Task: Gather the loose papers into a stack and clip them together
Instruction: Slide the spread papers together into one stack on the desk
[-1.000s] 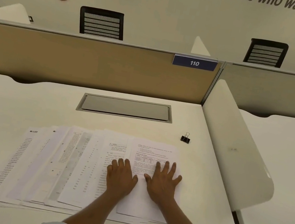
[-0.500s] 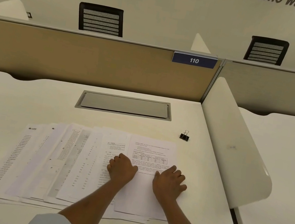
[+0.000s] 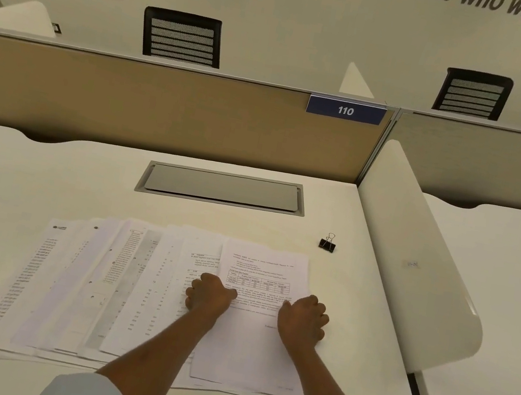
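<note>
Your left hand [image 3: 208, 298] and right hand [image 3: 302, 316] rest curled, knuckles down, on the rightmost sheet [image 3: 252, 342], gripping nothing. The papers [image 3: 79, 287] fan across the lower left of the frame on the table [image 3: 46, 180]. Sweep the left sheets rightward under your palms, square the edges against the table, then reach for the clip [image 3: 327, 243], right of center, just beyond the sheet's far corner.
</note>
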Tool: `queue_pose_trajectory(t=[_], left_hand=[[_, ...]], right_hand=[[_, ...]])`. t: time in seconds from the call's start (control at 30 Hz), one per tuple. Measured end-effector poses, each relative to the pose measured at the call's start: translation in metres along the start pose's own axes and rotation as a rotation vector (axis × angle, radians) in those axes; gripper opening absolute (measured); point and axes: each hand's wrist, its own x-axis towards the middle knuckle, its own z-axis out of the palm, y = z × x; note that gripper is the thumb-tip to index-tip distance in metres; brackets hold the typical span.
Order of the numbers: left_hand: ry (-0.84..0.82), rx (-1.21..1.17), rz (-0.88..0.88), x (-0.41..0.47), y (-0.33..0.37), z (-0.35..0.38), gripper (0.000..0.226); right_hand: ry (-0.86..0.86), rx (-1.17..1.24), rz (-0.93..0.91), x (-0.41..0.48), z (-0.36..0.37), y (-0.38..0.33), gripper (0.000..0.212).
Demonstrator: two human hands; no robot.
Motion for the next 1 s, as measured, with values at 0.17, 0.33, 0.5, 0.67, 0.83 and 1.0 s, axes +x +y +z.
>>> queue_pose_trajectory(t=[0.17, 0.33, 0.5, 0.67, 0.83, 1.0], left_hand=[[-0.006, -0.046, 0.105, -0.003, 0.000, -0.005, 0.040], [0.062, -0.007, 0.180, -0.004, -0.007, -0.011, 0.034], [0.228, 0.246, 0.246, -0.006, -0.017, -0.025, 0.029], [0.244, 0.409, 0.171, -0.006, -0.029, -0.030, 0.016], [0.182, 0.405, 0.101, -0.002, -0.036, -0.031, 0.017], [0.162, 0.338, 0.108, 0.006, -0.035, -0.036, 0.022]], right_hand=[[-0.038, 0.222, 0.036, 0.007, -0.006, 0.002, 0.032], [-0.030, 0.313, -0.027, 0.002, -0.011, -0.006, 0.027], [-0.064, 0.322, -0.087, -0.011, -0.004, -0.019, 0.027], [-0.074, 0.173, -0.122, -0.025, 0.005, -0.031, 0.022], [-0.086, 0.116, -0.131, -0.031, 0.009, -0.039, 0.022], [-0.123, 0.094, -0.149, -0.034, 0.011, -0.048, 0.025]])
